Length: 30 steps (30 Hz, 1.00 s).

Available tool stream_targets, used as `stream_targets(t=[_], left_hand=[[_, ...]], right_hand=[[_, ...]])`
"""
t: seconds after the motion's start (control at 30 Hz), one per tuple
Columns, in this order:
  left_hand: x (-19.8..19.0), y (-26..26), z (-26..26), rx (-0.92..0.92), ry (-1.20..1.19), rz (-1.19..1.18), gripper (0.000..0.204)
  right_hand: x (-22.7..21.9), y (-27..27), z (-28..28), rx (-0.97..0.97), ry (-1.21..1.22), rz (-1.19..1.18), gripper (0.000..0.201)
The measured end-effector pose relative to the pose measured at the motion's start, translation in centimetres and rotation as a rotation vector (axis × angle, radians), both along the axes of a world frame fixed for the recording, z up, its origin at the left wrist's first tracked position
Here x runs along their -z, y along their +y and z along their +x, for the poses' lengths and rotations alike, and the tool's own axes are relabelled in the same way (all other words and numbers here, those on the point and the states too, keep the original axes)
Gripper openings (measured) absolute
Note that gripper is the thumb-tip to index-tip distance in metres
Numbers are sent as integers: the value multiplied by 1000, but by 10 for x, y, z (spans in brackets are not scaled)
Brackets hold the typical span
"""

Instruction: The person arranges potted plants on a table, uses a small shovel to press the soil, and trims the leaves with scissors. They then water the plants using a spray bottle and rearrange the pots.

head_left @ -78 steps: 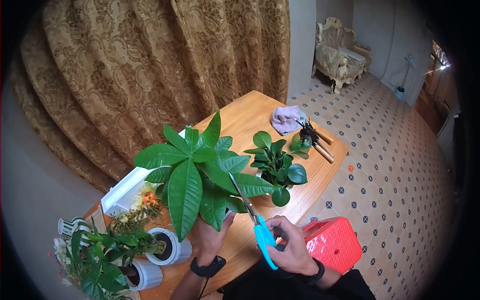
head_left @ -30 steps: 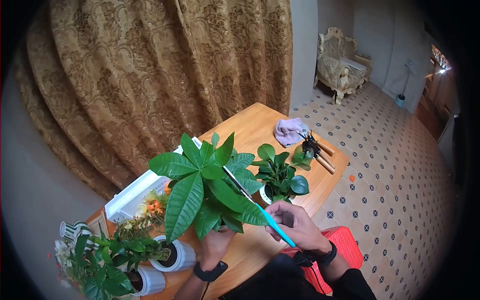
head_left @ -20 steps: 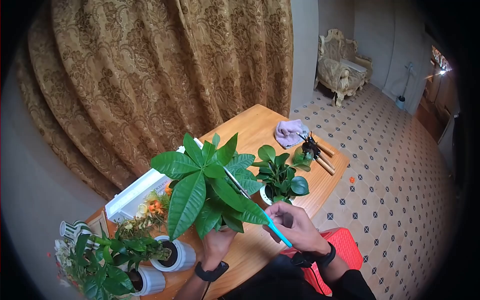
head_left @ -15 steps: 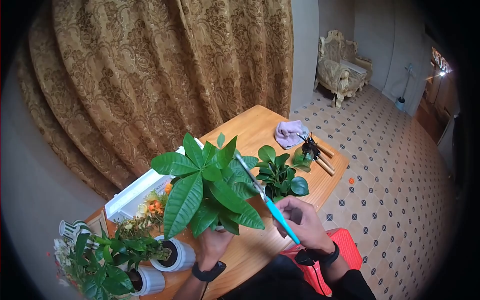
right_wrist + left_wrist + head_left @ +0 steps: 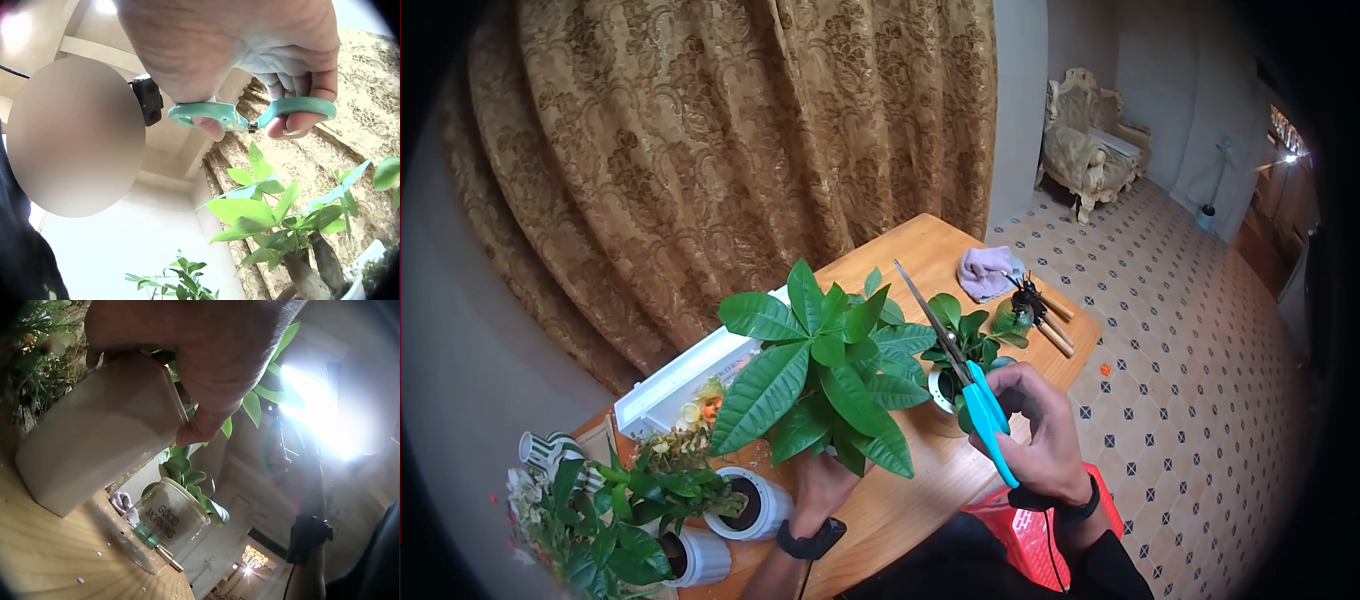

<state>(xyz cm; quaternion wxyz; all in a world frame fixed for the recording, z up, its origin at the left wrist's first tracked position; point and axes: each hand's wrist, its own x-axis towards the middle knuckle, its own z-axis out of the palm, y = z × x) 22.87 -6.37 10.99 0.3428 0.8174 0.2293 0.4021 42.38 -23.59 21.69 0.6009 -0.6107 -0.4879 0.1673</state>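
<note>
My right hand (image 5: 1045,430) holds scissors (image 5: 985,410) with turquoise handles. In the right wrist view the thumb goes through one handle loop (image 5: 203,112) and fingers go through the other. The blades point up and away, just right of a leafy potted plant (image 5: 820,370) with broad green leaves and thick stems. My left hand (image 5: 825,490) grips the rim of that plant's pale pot (image 5: 100,431), thumb on the outside in the left wrist view. Leaves hide most of this pot in the head view. Behind the blades sits a smaller plant (image 5: 972,340) in a white pot marked "GOOD MORNING".
Two white pots with plants, one pot (image 5: 765,505) nearer the middle, crowd the table's left. A white tray (image 5: 685,375) lies behind them by flowers. Wooden-handled tools (image 5: 1055,330) and a lilac cloth (image 5: 985,272) are at the far right. A red stool (image 5: 1040,540) stands beside the table.
The scissors have come away from the leaves, rightward and more upright, as my right hand moved right. My left hand stays at the pot, and the plant has shifted slightly.
</note>
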Motion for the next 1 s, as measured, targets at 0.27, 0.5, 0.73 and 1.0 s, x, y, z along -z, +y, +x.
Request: stream_targets(t=[0.27, 0.5, 0.73, 1.0], left_hand=[[0, -2, -2, 2, 21, -98, 47], [5, -2, -2, 1, 23, -135, 47], [12, 0, -2, 2, 19, -141, 44], [0, -4, 1, 15, -49, -141, 45]], right_hand=[[-4, 2, 1, 35, -94, 15, 41], [-3, 8, 2, 26, -106, 28, 38], [-4, 9, 1, -12, -55, 24, 37], [1, 10, 0, -26, -51, 42, 36]])
